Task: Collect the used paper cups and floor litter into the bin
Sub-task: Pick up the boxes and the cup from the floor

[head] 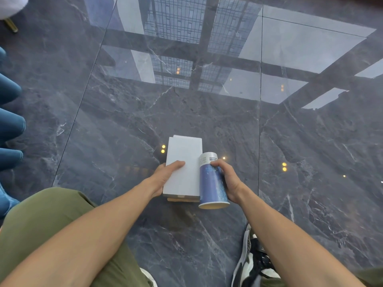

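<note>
Both hands are occupied above the glossy dark marble floor [310, 162]: a flat white rectangular box [183, 168], with a brown piece beneath it, is gripped by the left hand [165, 175], and a blue paper cup [211, 181], mouth turned toward the person, is clasped by the right hand [228, 181], touching the box's right edge.

The brown piece [179, 199] under the white box [183, 166] shows only a thin edge, so what it is stays unclear. The cup [211, 183] print is too blurred to read. The frame's bottom edge cuts off the shoe [252, 264], and the left edge the blue cushions [9, 125].
</note>
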Demonstrator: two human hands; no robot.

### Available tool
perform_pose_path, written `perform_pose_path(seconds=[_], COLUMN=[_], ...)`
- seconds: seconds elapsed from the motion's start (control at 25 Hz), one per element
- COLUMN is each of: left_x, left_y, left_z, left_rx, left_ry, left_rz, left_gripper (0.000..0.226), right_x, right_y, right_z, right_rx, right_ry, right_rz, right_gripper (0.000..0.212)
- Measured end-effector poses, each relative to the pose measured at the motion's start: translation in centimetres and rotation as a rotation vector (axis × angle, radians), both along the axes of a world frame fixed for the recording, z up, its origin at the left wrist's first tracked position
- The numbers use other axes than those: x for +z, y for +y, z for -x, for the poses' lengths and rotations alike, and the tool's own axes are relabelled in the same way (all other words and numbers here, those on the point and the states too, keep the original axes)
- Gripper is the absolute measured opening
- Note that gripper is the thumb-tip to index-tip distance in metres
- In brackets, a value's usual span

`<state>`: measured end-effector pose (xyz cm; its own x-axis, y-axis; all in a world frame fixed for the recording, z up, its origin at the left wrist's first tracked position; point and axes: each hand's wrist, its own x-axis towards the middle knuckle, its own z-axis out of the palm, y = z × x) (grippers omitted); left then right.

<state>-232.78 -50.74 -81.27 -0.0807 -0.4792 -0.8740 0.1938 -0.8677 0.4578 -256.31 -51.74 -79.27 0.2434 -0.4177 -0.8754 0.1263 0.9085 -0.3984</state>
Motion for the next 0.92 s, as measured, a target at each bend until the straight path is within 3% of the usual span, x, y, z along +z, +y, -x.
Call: perform_pose_path(seconds=[0.16, 0.32, 0.68, 0.92], left_x=[4.7, 14.1, 43.7, 59.1], left_y=[1.0, 2.6, 7.8, 14.1], left_z=[0.1, -0.4, -3.1, -5.4], left_rx=[0.047, 0.104, 0.299, 0.370], left_ry=[0.011, -0.003, -0.074, -0.236], left_rz=[0.012, 0.015, 0.050, 0.039], left_gripper=[0.087, 0.093, 0.106, 0.086], right_x=[4.4, 13.6, 43.5, 61.2], right_y=[0.4, 1.1, 3.2, 7.0], right_z=[0.1, 0.1, -2.8, -6.2], right_rx=[0.022, 0.057, 0.084, 0.068], right_ry=[-0.005, -0.017, 0.012, 0.040], right_rz=[-0.022, -0.030, -0.070, -0.005], right_gripper=[0.049, 0.055, 0.064, 0.057])
